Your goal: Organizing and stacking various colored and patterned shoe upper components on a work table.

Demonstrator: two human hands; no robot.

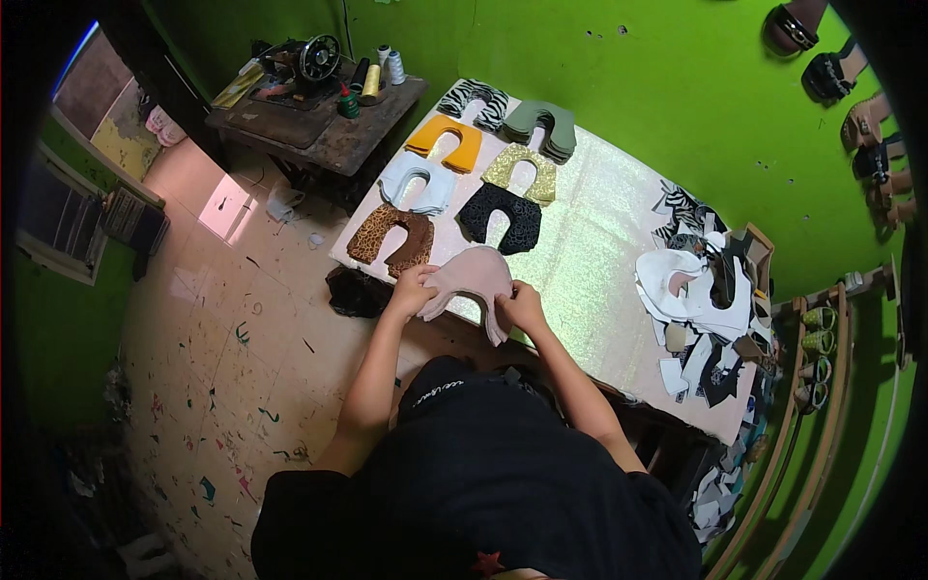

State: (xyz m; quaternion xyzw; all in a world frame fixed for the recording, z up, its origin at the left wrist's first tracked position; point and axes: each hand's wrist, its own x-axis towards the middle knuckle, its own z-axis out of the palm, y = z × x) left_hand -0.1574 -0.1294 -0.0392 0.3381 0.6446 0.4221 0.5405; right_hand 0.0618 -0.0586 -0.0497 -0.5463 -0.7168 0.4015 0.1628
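Between my two hands is a stack of pale pink U-shaped shoe upper pieces (471,269), held at the table's near edge with the gap of the U toward me. My left hand (414,292) is closed on its left end, and my right hand (522,307) grips its right side. Just beyond lie stacks of similar cut pieces: leopard-print brown (372,232), black patterned (500,217), white (416,184), gold glitter (522,172), orange (447,142), grey-green (541,126) and zebra-print (476,101).
The pieces rest on a table with a shiny pale cover (590,261). A heap of white and black scraps (701,300) covers its right end. At the back left, a sewing machine (314,63) and thread cones share a wooden table (290,130). Sandals (820,343) hang on a right-hand rack.
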